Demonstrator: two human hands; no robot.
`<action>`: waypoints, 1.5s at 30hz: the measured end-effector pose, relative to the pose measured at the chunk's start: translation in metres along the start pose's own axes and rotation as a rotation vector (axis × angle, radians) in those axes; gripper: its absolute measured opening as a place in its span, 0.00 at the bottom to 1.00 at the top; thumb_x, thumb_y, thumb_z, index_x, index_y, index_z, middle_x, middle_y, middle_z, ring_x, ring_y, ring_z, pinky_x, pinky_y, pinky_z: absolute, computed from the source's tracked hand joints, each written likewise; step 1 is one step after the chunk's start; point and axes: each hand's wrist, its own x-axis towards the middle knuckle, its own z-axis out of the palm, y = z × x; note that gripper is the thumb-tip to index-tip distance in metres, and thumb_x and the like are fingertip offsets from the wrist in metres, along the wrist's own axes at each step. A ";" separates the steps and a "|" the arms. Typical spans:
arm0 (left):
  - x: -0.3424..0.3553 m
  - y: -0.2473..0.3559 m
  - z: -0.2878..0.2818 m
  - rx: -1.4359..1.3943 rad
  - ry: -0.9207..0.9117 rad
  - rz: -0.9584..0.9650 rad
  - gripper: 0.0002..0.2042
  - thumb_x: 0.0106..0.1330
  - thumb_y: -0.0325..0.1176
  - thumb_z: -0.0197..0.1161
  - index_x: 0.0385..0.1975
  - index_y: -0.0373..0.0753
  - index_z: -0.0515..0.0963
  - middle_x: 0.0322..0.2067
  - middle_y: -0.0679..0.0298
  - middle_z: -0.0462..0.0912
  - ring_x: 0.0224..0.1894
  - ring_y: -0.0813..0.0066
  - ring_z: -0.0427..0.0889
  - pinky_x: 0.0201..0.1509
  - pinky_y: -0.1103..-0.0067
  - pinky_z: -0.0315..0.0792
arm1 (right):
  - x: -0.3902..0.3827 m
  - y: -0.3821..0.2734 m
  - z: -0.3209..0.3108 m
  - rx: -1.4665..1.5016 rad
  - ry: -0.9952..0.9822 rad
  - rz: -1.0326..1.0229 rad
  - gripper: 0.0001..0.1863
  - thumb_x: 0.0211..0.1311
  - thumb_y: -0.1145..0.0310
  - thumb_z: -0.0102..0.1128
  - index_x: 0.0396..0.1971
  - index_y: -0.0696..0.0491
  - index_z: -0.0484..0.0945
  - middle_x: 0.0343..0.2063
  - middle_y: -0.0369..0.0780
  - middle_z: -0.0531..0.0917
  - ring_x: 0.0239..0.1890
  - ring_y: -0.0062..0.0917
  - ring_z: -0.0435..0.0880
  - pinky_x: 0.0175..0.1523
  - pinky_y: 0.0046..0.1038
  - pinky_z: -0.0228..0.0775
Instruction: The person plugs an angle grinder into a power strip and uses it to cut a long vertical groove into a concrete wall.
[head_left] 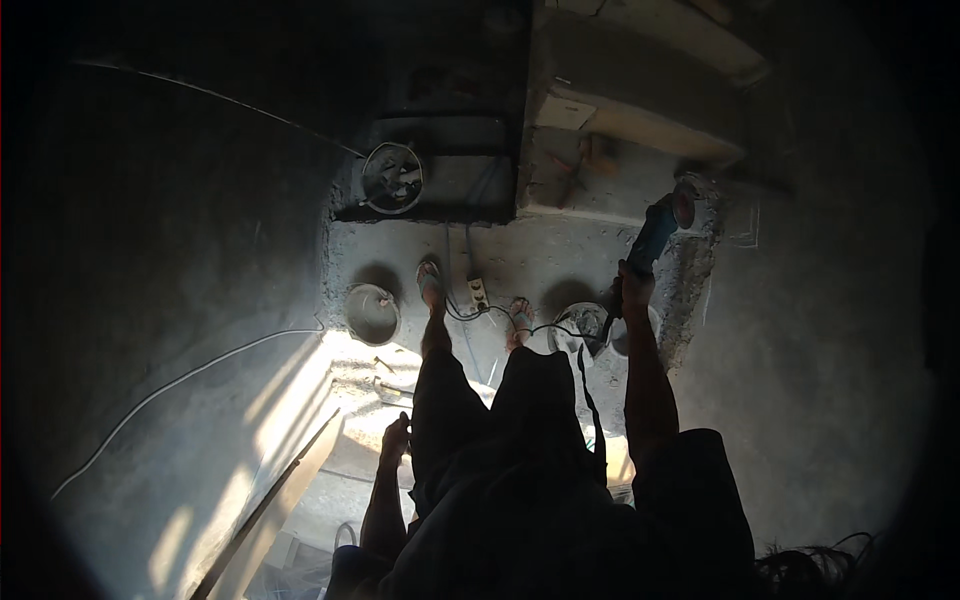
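Observation:
My right hand (636, 289) is wrapped round the rear grip of a blue angle grinder (653, 238), held out ahead on the right. The round disc (684, 208) at its far end is close to the rough corner of the wall. From the grip a dark cord (555, 327) runs left toward a socket block (478, 293) on the floor between my feet. My left hand (395, 438) hangs low beside my left leg with its fingers curled. Deep shadow hides whatever may be in it.
A light bucket (372, 316) stands left of my feet. Another bucket (574, 332), holding pale material, stands on the right below the grinder. Farther ahead, a bucket of rubble (393, 178) sits by a dark recess. A pale cable (180, 378) curves along the left wall.

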 end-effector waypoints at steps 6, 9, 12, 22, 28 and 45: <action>0.111 0.068 -0.047 0.581 0.226 0.430 0.23 0.57 0.31 0.69 0.52 0.45 0.70 0.32 0.51 0.85 0.31 0.57 0.86 0.36 0.66 0.77 | 0.093 0.036 0.016 -0.042 0.060 -0.064 0.11 0.60 0.67 0.70 0.23 0.52 0.76 0.16 0.33 0.75 0.13 0.19 0.73 0.19 0.26 0.68; 0.132 0.139 -0.032 0.487 0.258 0.196 0.34 0.61 0.49 0.70 0.63 0.44 0.63 0.41 0.38 0.83 0.44 0.45 0.85 0.47 0.61 0.77 | 0.153 0.066 0.022 -0.032 0.106 0.043 0.12 0.59 0.68 0.71 0.24 0.55 0.76 0.17 0.35 0.76 0.13 0.21 0.74 0.19 0.26 0.69; 0.182 0.111 -0.008 0.611 0.131 -0.055 0.49 0.60 0.69 0.61 0.71 0.40 0.53 0.51 0.33 0.79 0.57 0.37 0.78 0.58 0.58 0.73 | 0.205 0.087 0.038 -0.033 0.095 0.054 0.12 0.60 0.68 0.71 0.24 0.54 0.77 0.17 0.36 0.77 0.14 0.22 0.75 0.22 0.27 0.72; 0.172 0.155 0.135 0.893 0.459 -0.082 0.30 0.62 0.54 0.62 0.52 0.32 0.74 0.42 0.40 0.83 0.46 0.42 0.85 0.50 0.56 0.78 | 0.387 0.186 0.000 -0.236 0.104 0.270 0.20 0.64 0.53 0.68 0.18 0.45 0.72 0.12 0.32 0.71 0.11 0.19 0.65 0.17 0.26 0.59; 0.164 0.152 0.146 0.806 0.592 -0.174 0.33 0.63 0.48 0.62 0.61 0.30 0.64 0.44 0.36 0.81 0.43 0.38 0.84 0.50 0.53 0.78 | 0.396 0.230 0.009 -0.209 -0.147 0.199 0.20 0.64 0.47 0.65 0.28 0.50 0.77 0.17 0.36 0.77 0.11 0.22 0.68 0.15 0.27 0.61; 0.184 0.133 0.136 0.768 0.467 -0.102 0.24 0.63 0.43 0.60 0.53 0.33 0.69 0.42 0.36 0.81 0.45 0.38 0.84 0.50 0.52 0.76 | 0.473 0.266 -0.004 -0.352 -0.194 0.118 0.25 0.66 0.45 0.64 0.45 0.54 0.82 0.17 0.35 0.77 0.16 0.18 0.71 0.20 0.26 0.63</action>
